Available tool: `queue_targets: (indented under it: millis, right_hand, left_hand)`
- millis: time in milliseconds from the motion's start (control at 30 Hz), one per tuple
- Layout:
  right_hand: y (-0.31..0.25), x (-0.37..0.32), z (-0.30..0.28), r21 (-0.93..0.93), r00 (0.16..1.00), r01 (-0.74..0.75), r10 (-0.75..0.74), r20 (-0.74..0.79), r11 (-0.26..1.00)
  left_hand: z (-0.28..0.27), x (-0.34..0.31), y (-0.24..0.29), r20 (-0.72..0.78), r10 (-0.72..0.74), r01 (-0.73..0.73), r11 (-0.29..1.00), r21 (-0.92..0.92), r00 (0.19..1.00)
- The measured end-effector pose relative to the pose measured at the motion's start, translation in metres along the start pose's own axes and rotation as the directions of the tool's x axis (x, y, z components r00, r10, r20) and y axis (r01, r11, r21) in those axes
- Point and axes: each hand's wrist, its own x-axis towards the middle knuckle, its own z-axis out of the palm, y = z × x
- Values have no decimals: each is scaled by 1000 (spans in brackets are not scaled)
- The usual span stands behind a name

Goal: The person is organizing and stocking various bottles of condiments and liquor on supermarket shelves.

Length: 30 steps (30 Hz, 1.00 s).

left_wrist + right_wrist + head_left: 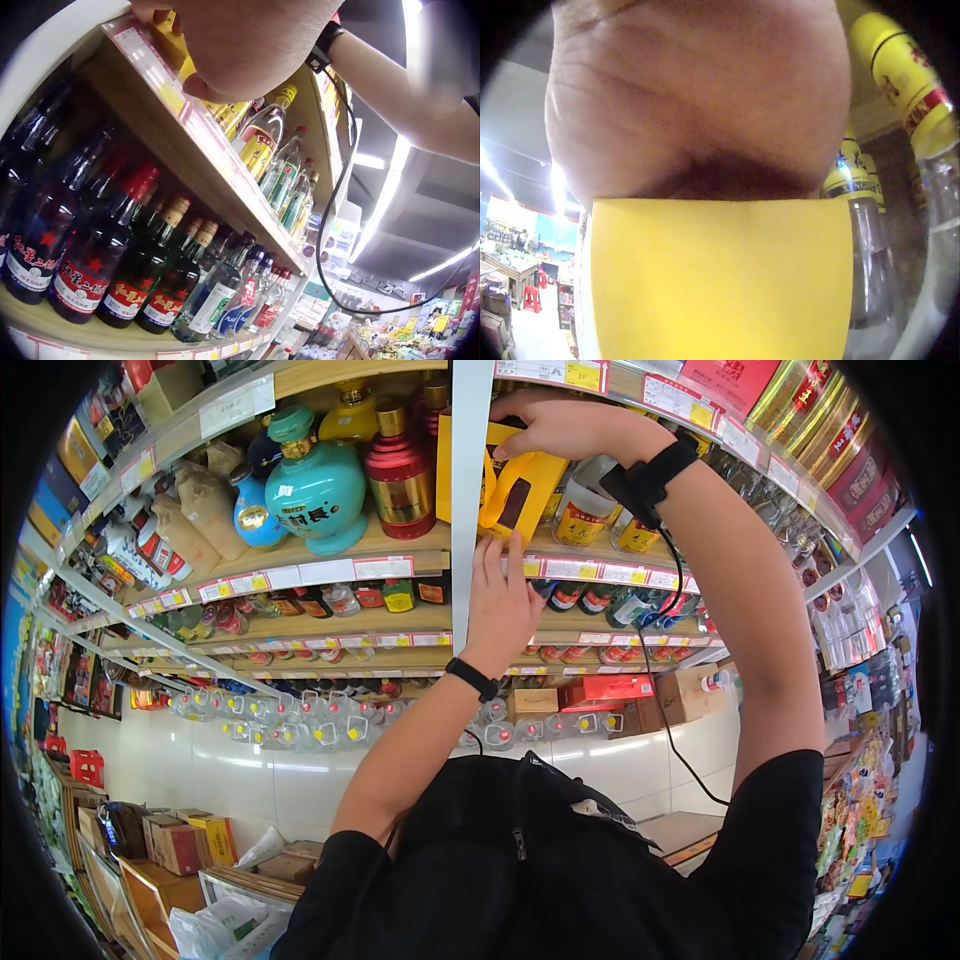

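The yellow box (pixel 541 478) stands just right of the post (pixel 470 420), at the front of the shelf (pixel 575 569); the right hand (pixel 565 428) grips its top from above, thumb against the near side, though whether its other fingers are pressed together cannot be told; the left hand (pixel 502 610) reaches up beside the post, fingers fairly straight and slightly spread, tips at the box's lower edge; good handling would keep the top grip light so the card does not crush, let the left fingers steady the base, and keep box and knuckles off the bottles (pixel 583 510) farther right of the post.
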Motion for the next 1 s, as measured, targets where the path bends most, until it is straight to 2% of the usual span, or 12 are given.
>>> queue_targets:
  millis: [67, 133, 267, 400, 433, 567, 667, 700, 800, 833, 1000]
  right_hand:
    - [4, -2, 5, -11, 1000, 16, -16, -11, 1000]
    - [7, 0, 7, 109, 999, -21, 18, 28, 994]
    - [2, -1, 4, 155, 998, -61, 56, 40, 986]
    - [-1, 3, 11, 46, 999, -36, 37, -24, 998]
    - [-1, 2, 6, 32, 999, -49, 48, 22, 998]
    - [-10, 4, 7, 20, 996, -87, 86, 31, 996]
    - [-15, 2, 9, -38, 998, -30, 31, 50, 999]
    - [-15, -4, 8, -70, 1000, 15, -14, 16, 997]
    - [-19, -11, 3, -102, 999, -40, 40, -2, 994]
    - [-15, -6, 7, -152, 998, 21, -30, -62, 988]
    - [-17, -8, 11, -145, 998, -12, 2, -68, 989]
  left_hand:
    - [2, -9, -2, -16, 49, -49, 998, 36, 999]
    - [-2, -9, -3, 13, 51, -52, 997, 62, 999]
    - [-2, -6, -1, 40, 51, -55, 993, 104, 998]
    - [-3, -10, -5, 45, 38, -42, 993, 106, 998]
    - [-3, -9, -4, 47, 46, -50, 994, 95, 998]
    - [-7, -9, -8, 60, 54, -59, 995, 81, 997]
    - [-6, -10, -9, 54, 72, -76, 994, 78, 996]
    - [-4, -9, -8, 54, 78, -82, 994, 71, 995]
    - [-2, -7, -4, 77, 88, -94, 993, 77, 993]
    - [-4, -6, -4, 86, 73, -79, 994, 80, 994]
    - [-10, -9, -2, 95, 51, -58, 996, 69, 994]
